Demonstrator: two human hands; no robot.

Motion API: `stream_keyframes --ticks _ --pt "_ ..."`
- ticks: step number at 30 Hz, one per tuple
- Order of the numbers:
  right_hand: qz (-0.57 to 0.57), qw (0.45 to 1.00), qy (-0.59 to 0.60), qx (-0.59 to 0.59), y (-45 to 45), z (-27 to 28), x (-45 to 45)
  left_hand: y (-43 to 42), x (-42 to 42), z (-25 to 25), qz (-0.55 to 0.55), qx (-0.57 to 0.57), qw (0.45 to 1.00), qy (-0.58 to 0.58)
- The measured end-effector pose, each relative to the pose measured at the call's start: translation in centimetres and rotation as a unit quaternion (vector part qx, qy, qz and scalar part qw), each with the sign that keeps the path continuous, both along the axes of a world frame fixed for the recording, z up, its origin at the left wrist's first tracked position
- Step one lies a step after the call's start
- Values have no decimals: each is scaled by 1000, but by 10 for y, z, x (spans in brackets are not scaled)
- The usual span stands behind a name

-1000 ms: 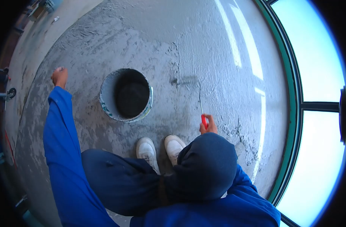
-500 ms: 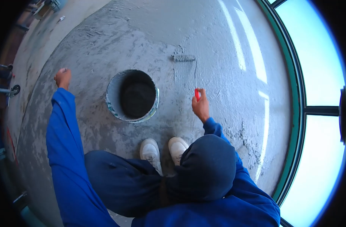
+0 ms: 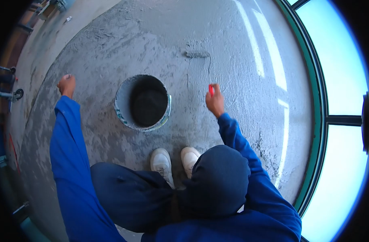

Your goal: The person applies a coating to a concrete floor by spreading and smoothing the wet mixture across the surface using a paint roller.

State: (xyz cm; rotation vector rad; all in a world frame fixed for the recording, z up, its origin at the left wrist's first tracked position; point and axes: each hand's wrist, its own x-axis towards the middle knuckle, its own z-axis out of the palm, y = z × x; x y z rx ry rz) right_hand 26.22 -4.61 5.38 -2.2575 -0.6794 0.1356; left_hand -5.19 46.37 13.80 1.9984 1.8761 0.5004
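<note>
My right hand [image 3: 215, 101] is wrapped round the red handle [image 3: 211, 90] of a paint roller. The roller's grey, coated head [image 3: 197, 54] lies on the wet grey floor [image 3: 232, 113], up from the hand, joined to it by a thin wire. Left of the roller stands a round bucket [image 3: 122, 105] with dark contents. Out to the left, my left hand [image 3: 66, 85] hangs over the floor with its fingers curled; whether anything is inside them is too small to tell.
My white shoes [image 3: 161, 163] are just below the bucket. Green-framed glass panes [image 3: 340, 161] run along the right. A caster wheel [image 3: 18, 94] and other equipment stand at the far left, beside a lighter floor strip [image 3: 57, 36].
The roller and my right hand have moved up, away from my feet, and the forearm now shows. My left hand has barely shifted. The bucket appears slightly further right in view.
</note>
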Motion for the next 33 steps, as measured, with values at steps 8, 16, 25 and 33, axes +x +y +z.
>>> stream_keyframes --ticks 8,16,25,33 --pt "-221 874 433 -15 -160 -35 -129 19 13 -24 -33 7 999 32" --pt "-22 996 84 -29 -51 13 -75 3 20 -14 -13 3 1000 -2" --pt "-70 983 171 22 89 30 68 1 -10 -3 -4 -13 1000 3" --pt "11 999 -35 6 14 0 14 -2 -5 -4 -19 -24 1000 3"
